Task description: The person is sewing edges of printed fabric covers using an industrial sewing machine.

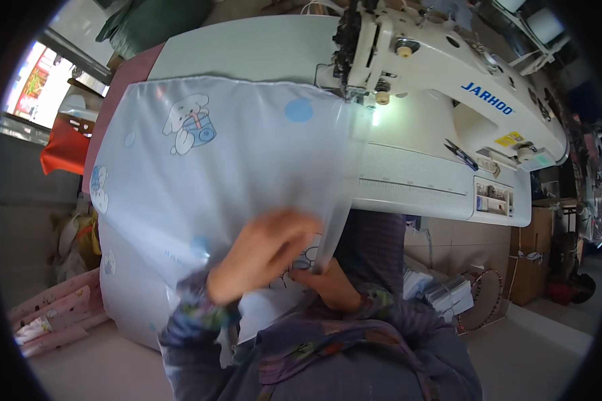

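Observation:
A pale blue-grey sheet of fabric [247,154] with cartoon puppies and blue dots spreads over the left of the sewing table and hangs toward my lap. Its far right corner lies by the needle area of a white sewing machine [441,73]. My right hand [334,284] pinches the sheet's right edge close to my body, thumb on top. Over the fabric just left of it is my left hand [267,250], smeared by motion; its fingers are curled, and whether they grip the cloth cannot be made out.
Small thread snips [461,155] lie on the machine bed [408,180], below the arm. Pink printed fabric [57,307] is at the lower left, and an orange cloth [67,144] hangs farther up. White bundles [448,297] and a cardboard box [532,254] stand at the right.

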A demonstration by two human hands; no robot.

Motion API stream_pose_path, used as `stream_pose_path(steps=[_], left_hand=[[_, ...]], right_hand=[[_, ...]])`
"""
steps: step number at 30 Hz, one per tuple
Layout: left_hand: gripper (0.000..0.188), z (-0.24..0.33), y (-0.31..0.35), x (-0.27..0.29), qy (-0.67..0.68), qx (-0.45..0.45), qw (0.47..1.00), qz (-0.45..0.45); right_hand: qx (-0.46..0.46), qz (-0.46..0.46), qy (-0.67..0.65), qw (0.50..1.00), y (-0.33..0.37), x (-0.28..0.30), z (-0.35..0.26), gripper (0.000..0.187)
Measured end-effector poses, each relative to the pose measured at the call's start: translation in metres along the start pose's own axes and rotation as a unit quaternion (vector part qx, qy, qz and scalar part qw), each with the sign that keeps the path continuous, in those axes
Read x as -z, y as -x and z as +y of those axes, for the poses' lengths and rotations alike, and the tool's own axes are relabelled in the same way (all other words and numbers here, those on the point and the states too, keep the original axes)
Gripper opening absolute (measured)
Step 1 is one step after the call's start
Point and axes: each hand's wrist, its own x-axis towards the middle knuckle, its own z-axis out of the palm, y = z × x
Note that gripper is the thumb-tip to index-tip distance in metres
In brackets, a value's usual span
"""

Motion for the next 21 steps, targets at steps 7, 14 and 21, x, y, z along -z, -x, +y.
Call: stream_pose_path(steps=[7,14,21], left_hand=[[0.053,-0.052,-0.096,-0.043,-0.309,-0.024,0.941,0.137],[0.061,-0.056,-0.092,-0.046,-0.338,-0.013,0.931,0.141],[0.057,-0.06,-0.104,-0.043,-0.339,-0.038,0.926,0.158]], right_hand=[[-0.097,-0.019,0.091,0.991,0.029,0.028,-0.004,0.027],[-0.072,-0.028,0.036,0.996,0.018,0.034,0.002,0.036],[-0.073,-0.02,0.12,0.99,0.018,0.039,-0.006,0.038]])
